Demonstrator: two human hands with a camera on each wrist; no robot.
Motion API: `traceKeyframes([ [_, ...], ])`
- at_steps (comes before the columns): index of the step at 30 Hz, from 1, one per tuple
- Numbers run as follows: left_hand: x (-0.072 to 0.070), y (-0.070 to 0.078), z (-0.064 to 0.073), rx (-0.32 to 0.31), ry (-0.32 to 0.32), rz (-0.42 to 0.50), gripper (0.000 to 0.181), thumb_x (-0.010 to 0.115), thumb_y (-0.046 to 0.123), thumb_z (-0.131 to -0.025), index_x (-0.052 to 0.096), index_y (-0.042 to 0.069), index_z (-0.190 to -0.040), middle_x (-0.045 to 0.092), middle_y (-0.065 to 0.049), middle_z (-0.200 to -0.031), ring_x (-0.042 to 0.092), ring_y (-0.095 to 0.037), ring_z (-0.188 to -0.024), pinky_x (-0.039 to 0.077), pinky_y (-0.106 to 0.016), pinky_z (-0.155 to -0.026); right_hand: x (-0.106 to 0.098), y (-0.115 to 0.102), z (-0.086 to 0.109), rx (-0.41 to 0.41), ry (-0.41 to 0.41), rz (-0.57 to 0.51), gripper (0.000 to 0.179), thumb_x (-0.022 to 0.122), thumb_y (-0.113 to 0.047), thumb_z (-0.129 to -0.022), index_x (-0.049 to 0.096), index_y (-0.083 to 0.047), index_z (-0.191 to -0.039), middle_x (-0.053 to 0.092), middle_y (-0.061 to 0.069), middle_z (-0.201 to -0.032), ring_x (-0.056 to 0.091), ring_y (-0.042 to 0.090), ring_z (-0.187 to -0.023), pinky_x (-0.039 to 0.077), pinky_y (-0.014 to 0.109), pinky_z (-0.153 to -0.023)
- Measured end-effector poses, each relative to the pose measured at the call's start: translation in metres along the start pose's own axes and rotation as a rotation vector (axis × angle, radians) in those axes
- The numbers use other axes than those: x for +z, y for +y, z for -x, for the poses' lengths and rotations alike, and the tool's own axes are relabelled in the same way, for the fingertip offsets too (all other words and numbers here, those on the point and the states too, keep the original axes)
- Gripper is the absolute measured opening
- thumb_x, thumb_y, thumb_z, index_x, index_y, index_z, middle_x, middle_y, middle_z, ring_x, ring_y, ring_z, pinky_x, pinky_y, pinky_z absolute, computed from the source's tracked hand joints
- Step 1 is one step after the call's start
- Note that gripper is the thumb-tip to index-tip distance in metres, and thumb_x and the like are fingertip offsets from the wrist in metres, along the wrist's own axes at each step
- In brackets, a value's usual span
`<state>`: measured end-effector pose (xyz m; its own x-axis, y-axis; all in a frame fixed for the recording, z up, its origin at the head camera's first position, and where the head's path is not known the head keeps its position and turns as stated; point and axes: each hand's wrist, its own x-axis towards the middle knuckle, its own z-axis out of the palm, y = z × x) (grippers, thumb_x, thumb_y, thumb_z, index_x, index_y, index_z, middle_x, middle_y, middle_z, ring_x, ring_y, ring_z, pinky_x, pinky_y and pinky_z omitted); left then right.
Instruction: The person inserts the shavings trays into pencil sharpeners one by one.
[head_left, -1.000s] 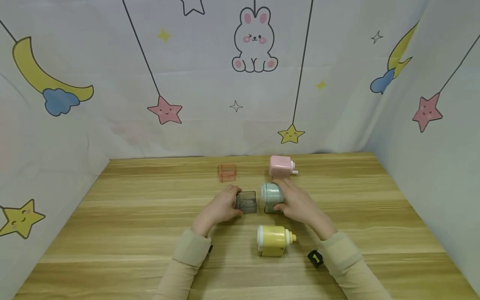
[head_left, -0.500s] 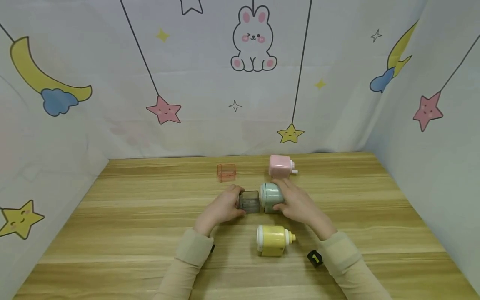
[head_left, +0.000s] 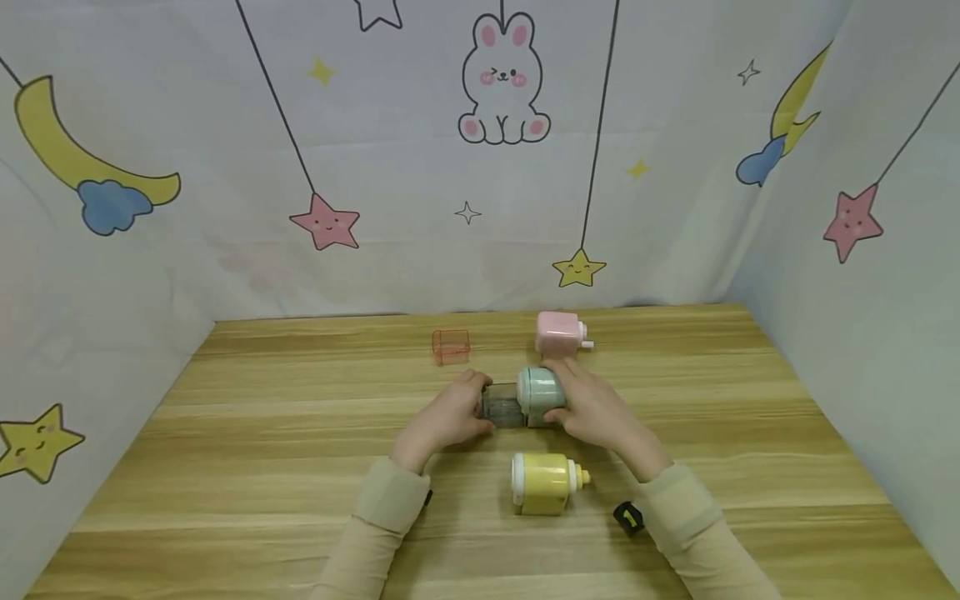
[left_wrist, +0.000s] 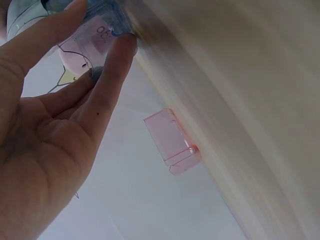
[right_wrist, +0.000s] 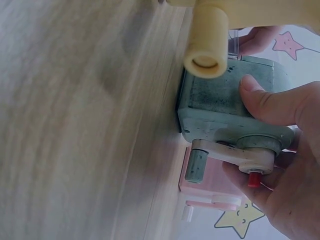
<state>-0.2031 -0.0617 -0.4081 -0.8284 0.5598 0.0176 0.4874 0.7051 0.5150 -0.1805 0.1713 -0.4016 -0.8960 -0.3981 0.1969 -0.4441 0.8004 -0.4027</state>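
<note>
My left hand (head_left: pixel 452 412) holds a clear smoky-grey plastic drawer (head_left: pixel 505 407) between thumb and fingers, its far end right at the front of a green pencil sharpener (head_left: pixel 542 393). My right hand (head_left: pixel 592 408) grips that sharpener's body from the right. The right wrist view shows its white crank (right_wrist: pixel 235 153) with a green knob, near my palm. In the left wrist view the drawer (left_wrist: pixel 102 32) looks bluish and see-through, with my fingers at its edges. Part of the sharpener's back is covered by my right hand in the head view.
A yellow pencil sharpener (head_left: pixel 545 483) stands nearer the front, a pink one (head_left: pixel 559 333) behind. A clear red drawer (head_left: pixel 452 347) lies at the back. A small black object with a yellow mark (head_left: pixel 628 517) is by my right sleeve. Printed fabric (head_left: pixel 397 275) walls the table (head_left: pixel 300 467).
My left hand has moved right with the grey drawer, closing the gap to the green sharpener until the two meet. My right hand has stayed in place on the sharpener.
</note>
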Motion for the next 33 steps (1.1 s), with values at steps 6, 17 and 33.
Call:
traceKeyframes([
  [6, 0.0015, 0.0007, -0.0029, 0.010, 0.002, 0.005, 0.064, 0.078, 0.012, -0.079, 0.047, -0.007, -0.132, 0.055, -0.014, -0.105, 0.050, -0.011, -0.076, 0.049, -0.029, -0.073, -0.0001, 0.0009, -0.0004, 0.001, 0.001, 0.001, 0.069, 0.079, -0.017, -0.078, 0.044, -0.004, -0.135, 0.053, 0.015, -0.132, 0.058, 0.031, -0.110, 0.050, 0.051, -0.093],
  [17, 0.0047, 0.0010, -0.0071, -0.007, -0.017, -0.003, 0.064, 0.079, 0.015, -0.079, 0.048, -0.006, -0.131, 0.056, -0.014, -0.111, 0.052, -0.013, -0.078, 0.049, -0.028, -0.074, 0.0007, 0.0005, -0.0003, -0.007, 0.000, -0.002, 0.070, 0.079, -0.017, -0.077, 0.044, -0.003, -0.135, 0.052, 0.016, -0.133, 0.058, 0.032, -0.112, 0.049, 0.052, -0.095],
  [33, 0.0073, 0.0085, -0.0101, 0.009, 0.000, -0.001, 0.061, 0.080, 0.015, -0.077, 0.050, -0.005, -0.127, 0.057, -0.015, -0.113, 0.054, -0.018, -0.086, 0.051, -0.035, -0.078, 0.0010, -0.0018, 0.0003, -0.022, 0.007, 0.009, 0.068, 0.079, -0.018, -0.077, 0.045, -0.002, -0.134, 0.054, 0.015, -0.128, 0.059, 0.030, -0.107, 0.051, 0.048, -0.091],
])
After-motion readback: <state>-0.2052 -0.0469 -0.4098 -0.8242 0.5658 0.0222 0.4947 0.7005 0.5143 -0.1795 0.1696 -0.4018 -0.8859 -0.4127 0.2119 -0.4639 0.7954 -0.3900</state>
